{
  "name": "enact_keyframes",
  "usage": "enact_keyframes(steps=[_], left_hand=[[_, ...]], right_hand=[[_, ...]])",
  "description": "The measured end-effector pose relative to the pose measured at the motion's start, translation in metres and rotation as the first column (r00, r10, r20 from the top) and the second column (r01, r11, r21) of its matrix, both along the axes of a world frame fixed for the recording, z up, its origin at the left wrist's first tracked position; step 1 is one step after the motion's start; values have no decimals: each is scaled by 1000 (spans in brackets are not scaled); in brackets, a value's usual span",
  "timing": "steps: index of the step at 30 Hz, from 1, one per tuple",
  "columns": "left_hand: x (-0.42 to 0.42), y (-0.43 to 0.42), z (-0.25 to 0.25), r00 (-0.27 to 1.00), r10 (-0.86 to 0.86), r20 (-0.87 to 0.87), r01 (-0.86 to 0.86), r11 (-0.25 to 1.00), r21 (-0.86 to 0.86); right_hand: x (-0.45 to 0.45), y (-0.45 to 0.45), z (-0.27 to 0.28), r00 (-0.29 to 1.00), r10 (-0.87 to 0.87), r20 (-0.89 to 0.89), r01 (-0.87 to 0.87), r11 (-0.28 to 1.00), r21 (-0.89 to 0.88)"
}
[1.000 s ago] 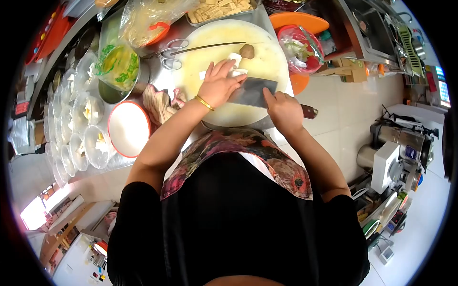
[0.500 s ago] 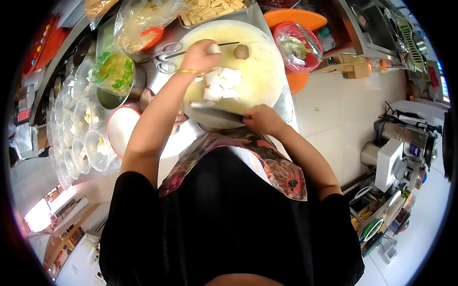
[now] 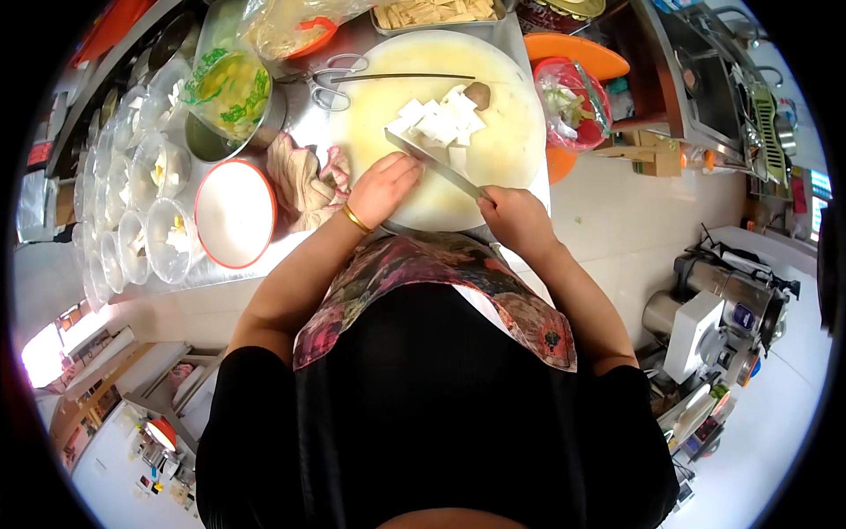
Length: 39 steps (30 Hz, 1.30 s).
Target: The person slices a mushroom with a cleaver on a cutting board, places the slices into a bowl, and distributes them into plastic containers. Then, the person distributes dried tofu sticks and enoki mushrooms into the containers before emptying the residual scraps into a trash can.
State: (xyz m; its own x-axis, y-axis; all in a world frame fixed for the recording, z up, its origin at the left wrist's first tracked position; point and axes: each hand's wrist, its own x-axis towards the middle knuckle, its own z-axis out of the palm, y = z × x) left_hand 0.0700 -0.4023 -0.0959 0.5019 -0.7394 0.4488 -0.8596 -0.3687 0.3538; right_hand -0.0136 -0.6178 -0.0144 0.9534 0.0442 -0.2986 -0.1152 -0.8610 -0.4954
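Observation:
My right hand (image 3: 518,220) grips the handle of a cleaver (image 3: 441,167), its blade slanting up and left over the round cutting board (image 3: 507,172). Close beside the blade, on its near side, my left hand (image 3: 385,189) rests on the board with fingers bent together. Whatever lies under those fingers is hidden. Just beyond the blade, white cut chunks (image 3: 445,119) sit in a loose heap. A brown round lump (image 3: 478,95) touches the far right of the heap. Behind them a thin dark rod (image 3: 405,77) lies across the board, by the scissors (image 3: 337,84).
Left of the board are a crumpled cloth (image 3: 295,176), a white bowl with red rim (image 3: 235,212) and a metal pot (image 3: 264,128). Several clear plastic bowls (image 3: 172,238) line the table's left. A tray of pale strips (image 3: 441,13) stands behind; a red lined bin (image 3: 573,106) is at right.
My left hand came back from the far side of the board to beside the blade. The cleaver moved up from the near edge, and the white chunks now lie farther back, against the brown lump.

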Motion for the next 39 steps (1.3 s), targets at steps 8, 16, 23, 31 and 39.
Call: enact_keyframes(steps=[8, 16, 23, 31, 39], left_hand=[[-3, 2, 1, 998, -11, 55, 11, 1000, -3], [-3, 4, -3, 998, -24, 58, 26, 999, -34], [-3, 4, -4, 998, -43, 46, 45, 998, -50], [-1, 3, -5, 997, -36, 70, 43, 995, -94], [-4, 2, -2, 995, -46, 88, 56, 992, -113]], right_hand=[[13, 20, -43, 992, 115, -43, -118, 989, -83], [18, 22, -37, 987, 143, -68, -150, 982, -115], [18, 18, -40, 988, 133, -81, -143, 982, -121], [18, 17, -34, 983, 142, -118, -155, 981, -114], [9, 18, -44, 986, 144, -81, -153, 981, -120]])
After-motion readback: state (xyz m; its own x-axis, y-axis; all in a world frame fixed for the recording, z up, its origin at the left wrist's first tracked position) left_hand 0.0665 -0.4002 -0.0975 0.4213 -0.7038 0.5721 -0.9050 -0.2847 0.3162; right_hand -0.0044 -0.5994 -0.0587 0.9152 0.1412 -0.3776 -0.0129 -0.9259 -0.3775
